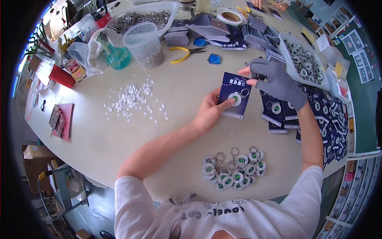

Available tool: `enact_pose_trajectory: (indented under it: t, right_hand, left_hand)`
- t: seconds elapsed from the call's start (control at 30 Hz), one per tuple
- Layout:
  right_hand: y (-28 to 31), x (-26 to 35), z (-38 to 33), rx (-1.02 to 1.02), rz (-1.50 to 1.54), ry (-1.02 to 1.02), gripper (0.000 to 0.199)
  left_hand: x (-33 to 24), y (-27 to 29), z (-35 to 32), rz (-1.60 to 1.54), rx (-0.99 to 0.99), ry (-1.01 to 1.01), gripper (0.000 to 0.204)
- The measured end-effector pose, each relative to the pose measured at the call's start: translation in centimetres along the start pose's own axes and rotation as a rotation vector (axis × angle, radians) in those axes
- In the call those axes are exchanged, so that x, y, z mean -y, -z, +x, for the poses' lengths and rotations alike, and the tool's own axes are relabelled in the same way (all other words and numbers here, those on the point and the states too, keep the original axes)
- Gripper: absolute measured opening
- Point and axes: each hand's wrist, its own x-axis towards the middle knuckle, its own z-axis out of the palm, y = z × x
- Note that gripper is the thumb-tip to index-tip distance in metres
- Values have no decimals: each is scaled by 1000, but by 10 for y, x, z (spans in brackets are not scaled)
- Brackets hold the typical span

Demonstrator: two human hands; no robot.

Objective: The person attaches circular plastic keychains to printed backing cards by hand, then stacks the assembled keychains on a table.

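My left hand (pixel 210 111) is bare and holds a dark blue card (pixel 234 95) with a round green-and-white keychain (pixel 236 98) pressed against it under the thumb. My right hand (pixel 276 81) wears a grey fingerless glove and pinches the card's upper right edge, fingertips close to the key ring. Near the table's front edge lies a pile of several loose round keychains (pixel 234 169). To the right of the held card, finished dark cards with keychains (pixel 278 109) lie in overlapping rows.
Small clear plastic pieces (pixel 133 101) are scattered at centre left. Behind stand a clear cup of metal rings (pixel 145 44), a white tray of rings (pixel 139 18), yellow-handled pliers (pixel 185 53), stacks of dark cards (pixel 211 28), a tape roll (pixel 230 16) and a tray of keychains (pixel 304 61).
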Motion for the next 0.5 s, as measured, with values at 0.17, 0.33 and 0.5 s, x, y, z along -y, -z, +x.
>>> enact_pose_trajectory:
  t: [0.17, 0.33, 0.5]
  right_hand:
    - [-26, 9, -15, -216, 21, -237, 54]
    - [-75, 2, -42, -231, 626, -477, 66]
    - [-74, -9, -57, -473, 456, -388, 59]
  left_hand:
    - [6, 8, 0, -5, -27, -17, 33]
    - [1, 4, 2, -102, 14, 94, 38]
    - [-2, -12, -2, 8, 107, 140, 49]
